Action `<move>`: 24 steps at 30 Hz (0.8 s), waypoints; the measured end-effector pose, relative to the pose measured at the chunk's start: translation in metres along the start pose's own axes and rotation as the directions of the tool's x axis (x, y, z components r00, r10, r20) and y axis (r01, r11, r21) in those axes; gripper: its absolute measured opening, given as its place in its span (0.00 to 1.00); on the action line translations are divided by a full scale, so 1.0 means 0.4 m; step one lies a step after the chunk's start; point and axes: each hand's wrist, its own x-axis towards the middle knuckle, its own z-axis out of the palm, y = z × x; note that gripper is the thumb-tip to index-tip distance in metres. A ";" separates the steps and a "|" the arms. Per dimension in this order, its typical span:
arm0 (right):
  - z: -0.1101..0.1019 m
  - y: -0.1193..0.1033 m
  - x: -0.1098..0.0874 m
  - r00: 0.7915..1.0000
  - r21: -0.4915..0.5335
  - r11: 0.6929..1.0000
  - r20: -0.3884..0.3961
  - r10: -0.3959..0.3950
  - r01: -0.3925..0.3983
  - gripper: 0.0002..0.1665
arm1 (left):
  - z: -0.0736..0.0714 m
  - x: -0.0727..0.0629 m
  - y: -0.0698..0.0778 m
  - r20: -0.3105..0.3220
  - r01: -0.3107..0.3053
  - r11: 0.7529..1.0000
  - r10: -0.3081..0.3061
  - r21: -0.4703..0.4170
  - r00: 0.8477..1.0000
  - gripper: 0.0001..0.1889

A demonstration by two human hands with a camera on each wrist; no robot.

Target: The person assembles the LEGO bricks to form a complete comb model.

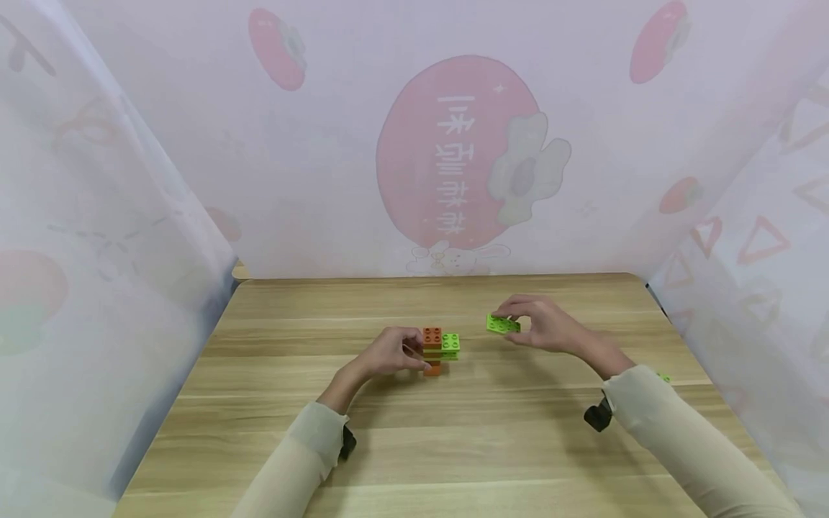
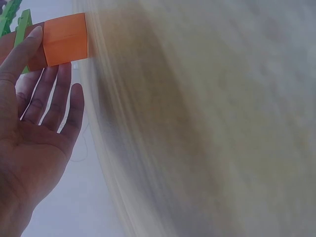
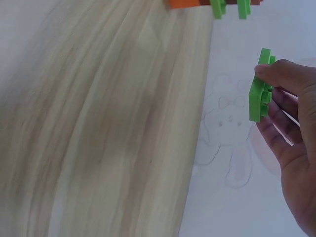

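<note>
My left hand (image 1: 388, 351) grips a small tower of toy building bricks (image 1: 432, 337) near the middle of the table. The tower has a bright orange block (image 2: 66, 40) at its base and red-brown bricks above. Thin light green plates (image 1: 450, 342) stick out from its right side, one above another. To the right and slightly farther back, my right hand (image 1: 544, 326) pinches a loose light green studded plate (image 3: 256, 96) between thumb and fingers. This plate is held apart from the tower, and in the right wrist view its studs face the palm side. My fingers cover part of the tower's left side.
Another light green piece (image 1: 663, 377) lies on the wooden table (image 1: 453, 446) at the right, mostly hidden behind my right sleeve (image 1: 686, 439). Pale printed cloth (image 1: 311, 180) stands along the back and both sides of the table.
</note>
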 end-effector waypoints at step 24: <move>0.018 -0.099 0.112 0.988 -0.003 0.988 -0.006 -0.156 0.156 0.23 | -0.001 0.001 -0.006 0.005 -0.007 1.000 0.007 -0.002 1.000 0.14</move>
